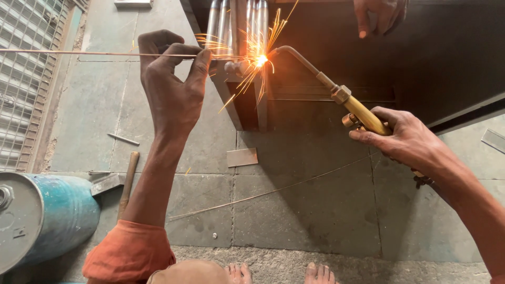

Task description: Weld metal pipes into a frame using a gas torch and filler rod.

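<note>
My left hand (pixel 171 87) pinches a thin filler rod (pixel 79 52) that runs in from the left edge toward a glowing joint (pixel 260 60) throwing sparks. My right hand (pixel 407 139) grips the brass handle of a gas torch (pixel 344 97); its curved nozzle points at the same joint. The joint lies on a metal frame piece (pixel 247 100) below a bundle of shiny steel tubes (pixel 236 23). Another person's hand (pixel 379 16) rests on the dark metal at the top right.
A blue drum (pixel 47 218) lies at the lower left beside a wooden-handled hammer (pixel 126 181). A wire mesh grille (pixel 23 79) lines the left side. A small metal plate (pixel 242 156), a long thin wire (pixel 273 192) and my bare toes (pixel 279 273) are on the concrete floor.
</note>
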